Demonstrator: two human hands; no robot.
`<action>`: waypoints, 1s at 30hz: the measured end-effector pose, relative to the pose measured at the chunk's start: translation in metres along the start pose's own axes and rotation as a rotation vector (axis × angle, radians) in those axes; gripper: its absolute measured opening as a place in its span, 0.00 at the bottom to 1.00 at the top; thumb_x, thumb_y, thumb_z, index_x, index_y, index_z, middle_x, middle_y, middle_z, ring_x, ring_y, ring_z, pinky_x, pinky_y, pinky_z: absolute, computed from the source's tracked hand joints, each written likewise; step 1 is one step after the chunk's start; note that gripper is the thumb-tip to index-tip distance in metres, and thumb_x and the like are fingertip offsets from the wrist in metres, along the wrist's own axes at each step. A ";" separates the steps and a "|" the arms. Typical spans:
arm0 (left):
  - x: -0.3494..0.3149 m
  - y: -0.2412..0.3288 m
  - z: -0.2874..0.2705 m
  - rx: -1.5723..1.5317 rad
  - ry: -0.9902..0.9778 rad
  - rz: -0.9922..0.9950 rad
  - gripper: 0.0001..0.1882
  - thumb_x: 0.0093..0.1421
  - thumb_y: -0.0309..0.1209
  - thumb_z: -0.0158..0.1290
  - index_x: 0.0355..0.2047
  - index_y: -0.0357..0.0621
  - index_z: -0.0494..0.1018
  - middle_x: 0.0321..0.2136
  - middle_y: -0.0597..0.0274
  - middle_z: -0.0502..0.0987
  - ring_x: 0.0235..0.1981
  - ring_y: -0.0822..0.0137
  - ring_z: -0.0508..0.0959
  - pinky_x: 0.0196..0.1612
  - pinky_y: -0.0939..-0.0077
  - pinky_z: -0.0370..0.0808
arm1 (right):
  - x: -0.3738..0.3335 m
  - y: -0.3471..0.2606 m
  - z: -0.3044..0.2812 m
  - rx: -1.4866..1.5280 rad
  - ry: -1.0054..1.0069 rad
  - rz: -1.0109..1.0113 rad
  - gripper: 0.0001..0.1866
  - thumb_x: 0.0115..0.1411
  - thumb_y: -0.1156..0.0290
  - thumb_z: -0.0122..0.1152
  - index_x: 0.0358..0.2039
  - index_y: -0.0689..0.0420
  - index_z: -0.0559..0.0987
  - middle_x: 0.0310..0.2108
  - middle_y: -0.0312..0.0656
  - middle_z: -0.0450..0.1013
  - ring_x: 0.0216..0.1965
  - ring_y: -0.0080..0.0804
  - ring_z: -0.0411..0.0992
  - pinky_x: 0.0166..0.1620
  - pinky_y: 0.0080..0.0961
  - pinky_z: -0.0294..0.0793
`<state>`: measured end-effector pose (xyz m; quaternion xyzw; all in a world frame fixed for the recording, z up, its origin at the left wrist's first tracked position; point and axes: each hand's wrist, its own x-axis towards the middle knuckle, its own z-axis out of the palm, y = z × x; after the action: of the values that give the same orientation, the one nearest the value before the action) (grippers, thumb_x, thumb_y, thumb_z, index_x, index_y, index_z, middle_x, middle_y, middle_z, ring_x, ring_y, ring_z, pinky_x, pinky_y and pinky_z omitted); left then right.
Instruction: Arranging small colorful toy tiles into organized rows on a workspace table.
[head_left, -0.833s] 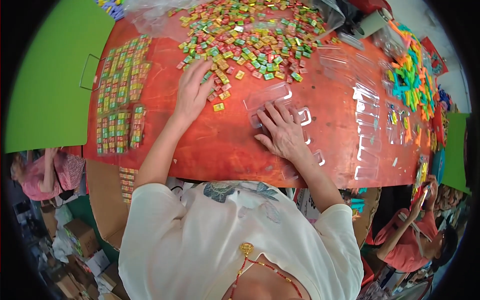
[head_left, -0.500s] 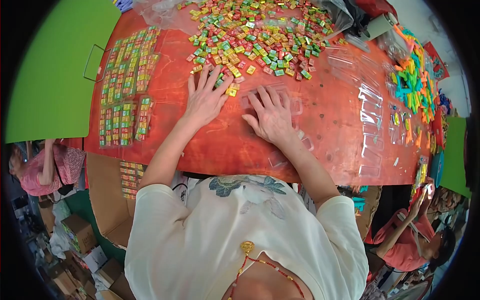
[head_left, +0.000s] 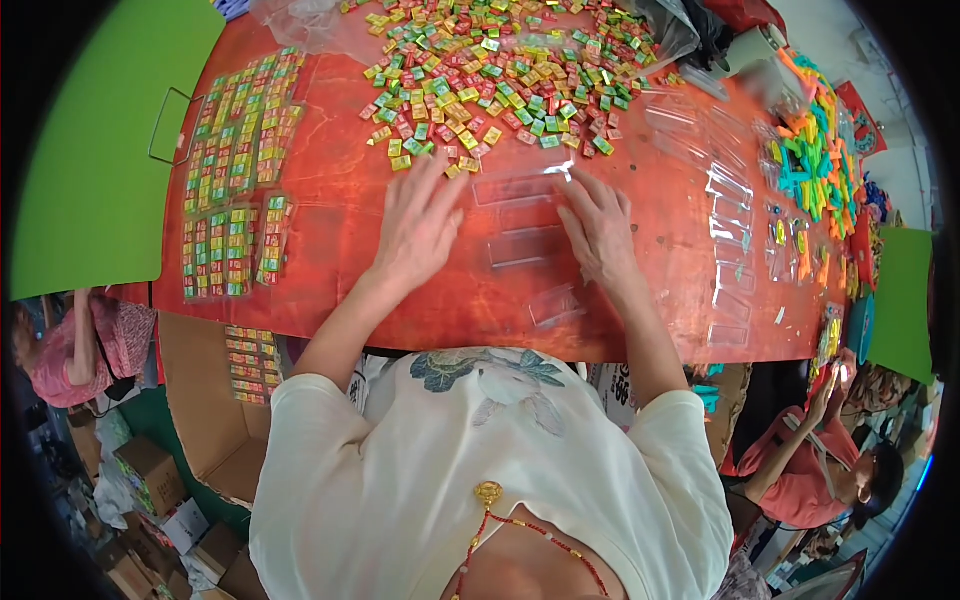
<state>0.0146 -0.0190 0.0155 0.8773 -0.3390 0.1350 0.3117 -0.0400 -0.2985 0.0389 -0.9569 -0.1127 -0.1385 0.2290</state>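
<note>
At the near edge of a large pile of small wrapped sweets (head_left: pixel 490 75), red, yellow and green, my left hand (head_left: pixel 418 232) hovers or rests with fingers stretched out. Its fingertips are beside a few loose yellow sweets; whether they touch is blurred. My right hand (head_left: pixel 600 230) is open, thumb apart, with its fingertips at the right end of a clear plastic tray (head_left: pixel 515 187). Nearer me lie another clear tray (head_left: pixel 525 248) and a smaller clear piece (head_left: pixel 556 305). No sweets show inside these trays.
Filled trays of sweets (head_left: pixel 220 250) line the left of the red table (head_left: pixel 340 290). More clear trays (head_left: pixel 730 250) lie at right, beside a heap of bright plastic toys (head_left: pixel 825 150). A cardboard box (head_left: pixel 205 400) stands below the table edge. A person (head_left: pixel 810 470) works at lower right, another (head_left: pixel 80 350) at left.
My right hand has moved right, off the clear trays to their right end, uncovering them. My left hand has drawn slightly back toward me from the sweets.
</note>
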 end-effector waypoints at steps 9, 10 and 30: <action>-0.002 -0.018 0.006 0.146 -0.051 -0.139 0.29 0.62 0.31 0.55 0.64 0.43 0.65 0.66 0.45 0.61 0.68 0.42 0.59 0.64 0.41 0.59 | 0.033 -0.009 0.014 -0.214 0.023 -0.195 0.23 0.61 0.67 0.61 0.57 0.54 0.74 0.62 0.46 0.67 0.62 0.41 0.65 0.61 0.45 0.60; 0.001 -0.020 0.005 0.206 -0.082 -0.171 0.31 0.62 0.32 0.55 0.65 0.43 0.64 0.67 0.45 0.60 0.68 0.42 0.58 0.64 0.40 0.59 | 0.040 -0.011 0.020 -0.240 -0.003 -0.225 0.23 0.61 0.65 0.61 0.57 0.54 0.73 0.62 0.46 0.67 0.63 0.40 0.64 0.61 0.45 0.60; -0.028 -0.061 -0.025 0.301 -0.088 -0.320 0.21 0.62 0.36 0.56 0.55 0.48 0.72 0.63 0.50 0.66 0.68 0.46 0.61 0.66 0.39 0.54 | 0.009 -0.087 0.044 -0.019 -0.240 -0.469 0.28 0.58 0.62 0.66 0.58 0.57 0.74 0.59 0.49 0.68 0.57 0.45 0.68 0.56 0.43 0.66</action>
<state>0.0344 0.0462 -0.0058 0.9615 -0.1850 0.0947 0.1796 -0.0462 -0.2010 0.0394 -0.9163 -0.3566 -0.0744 0.1666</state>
